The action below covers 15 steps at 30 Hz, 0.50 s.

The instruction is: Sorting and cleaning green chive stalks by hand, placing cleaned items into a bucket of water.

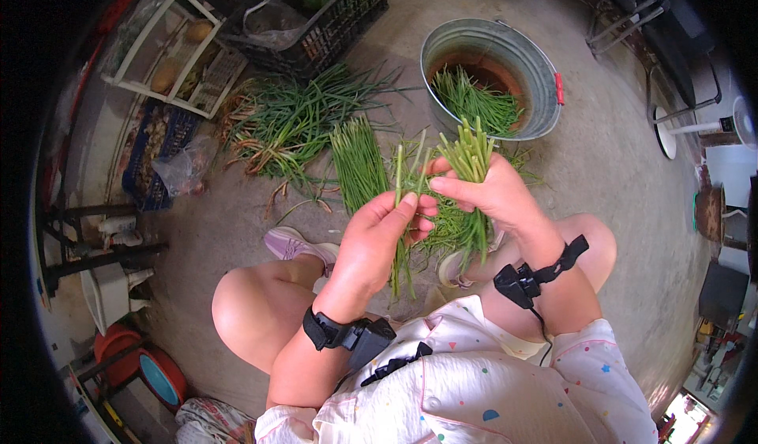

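Note:
My right hand [503, 186] is closed around a thick bunch of green stalks [469, 154], their pale ends pointing up and away from me. To its left, my left hand [373, 231] pinches a few loose stalks [399, 163] between thumb and fingers. The fingertips of both hands are close together. On the concrete floor just beyond lies a neat bundle of thin green stalks [358, 160]. Loose green scraps [441, 222] are scattered beneath my hands. A galvanized metal bucket [540, 112] stands past my right hand, with cut green stalks [474, 97] inside.
A heap of scallions with roots [296, 121] lies at the far left. Behind it stands a black plastic crate [331, 35] holding green melons. A white rack [172, 97], blue basket [133, 174] and plastic bag [186, 166] line the left; a white standing fan [666, 133] is right.

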{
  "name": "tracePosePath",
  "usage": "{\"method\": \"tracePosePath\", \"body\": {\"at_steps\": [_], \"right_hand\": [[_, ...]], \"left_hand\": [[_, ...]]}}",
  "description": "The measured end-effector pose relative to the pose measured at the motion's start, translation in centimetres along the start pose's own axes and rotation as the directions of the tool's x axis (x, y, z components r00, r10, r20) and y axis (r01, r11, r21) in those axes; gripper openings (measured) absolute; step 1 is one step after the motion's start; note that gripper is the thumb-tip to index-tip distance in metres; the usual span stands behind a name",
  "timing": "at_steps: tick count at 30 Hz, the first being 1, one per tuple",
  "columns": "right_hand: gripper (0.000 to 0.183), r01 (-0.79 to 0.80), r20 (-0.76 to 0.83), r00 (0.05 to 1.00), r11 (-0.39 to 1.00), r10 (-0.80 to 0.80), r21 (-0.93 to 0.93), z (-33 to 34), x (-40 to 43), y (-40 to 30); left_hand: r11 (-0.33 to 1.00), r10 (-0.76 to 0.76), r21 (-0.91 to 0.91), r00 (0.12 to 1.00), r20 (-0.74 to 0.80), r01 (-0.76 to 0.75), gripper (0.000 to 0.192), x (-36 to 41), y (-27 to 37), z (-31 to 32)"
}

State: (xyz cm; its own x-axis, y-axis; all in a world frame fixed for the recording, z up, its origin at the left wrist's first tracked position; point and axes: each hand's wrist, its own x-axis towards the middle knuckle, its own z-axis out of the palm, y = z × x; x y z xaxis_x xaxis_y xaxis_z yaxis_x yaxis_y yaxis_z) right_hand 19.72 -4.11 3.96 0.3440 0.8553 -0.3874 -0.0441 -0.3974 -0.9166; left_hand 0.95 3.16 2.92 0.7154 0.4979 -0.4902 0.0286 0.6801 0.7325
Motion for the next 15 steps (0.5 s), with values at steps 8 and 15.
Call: {"method": "tracePosePath", "body": {"at_steps": [8,15], "right_hand": [[0.027,0.037,0.045,0.998,0.983,-0.045,0.179,1.5,-0.5,-0.2],[0.023,0.033,-0.009,0.999,0.949,-0.032,0.314,1.4,0.4,0.9]], "left_hand": [[1.0,0.005,-0.011,1.0,-0.008,-0.005,0.025,0.1,-0.2,0.2],[0.995,-0.095,-0.023,0.989,0.114,0.099,0.026,0.2,-0.4,0.2]]}}
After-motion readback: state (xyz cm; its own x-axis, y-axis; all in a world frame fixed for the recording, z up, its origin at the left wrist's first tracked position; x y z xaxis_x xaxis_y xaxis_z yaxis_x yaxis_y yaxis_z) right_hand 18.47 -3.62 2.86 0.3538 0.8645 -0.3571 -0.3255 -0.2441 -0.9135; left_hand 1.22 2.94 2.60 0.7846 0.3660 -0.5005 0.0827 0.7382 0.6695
